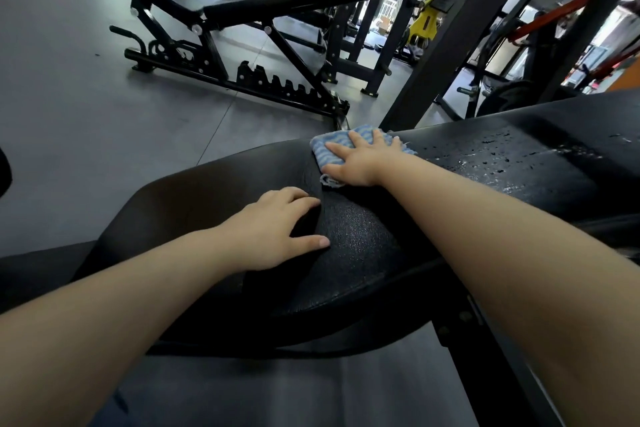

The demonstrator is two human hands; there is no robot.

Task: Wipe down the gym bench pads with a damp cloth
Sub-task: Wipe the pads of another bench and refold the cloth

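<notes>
A black gym bench runs across the view, with a seat pad (194, 204) near me and a long back pad (519, 163) to the right that carries water droplets. A blue-and-white striped cloth (329, 152) lies at the far edge where the two pads meet. My right hand (360, 163) presses flat on the cloth with fingers spread. My left hand (273, 229) rests on the seat pad, fingers loosely bent over the gap between the pads, holding nothing.
A second adjustable bench (221, 10) stands on the grey rubber floor (69, 97) beyond. A black rack upright (446, 45) rises just behind the cloth. Weight plates and red bars sit at the right. A person stands far back.
</notes>
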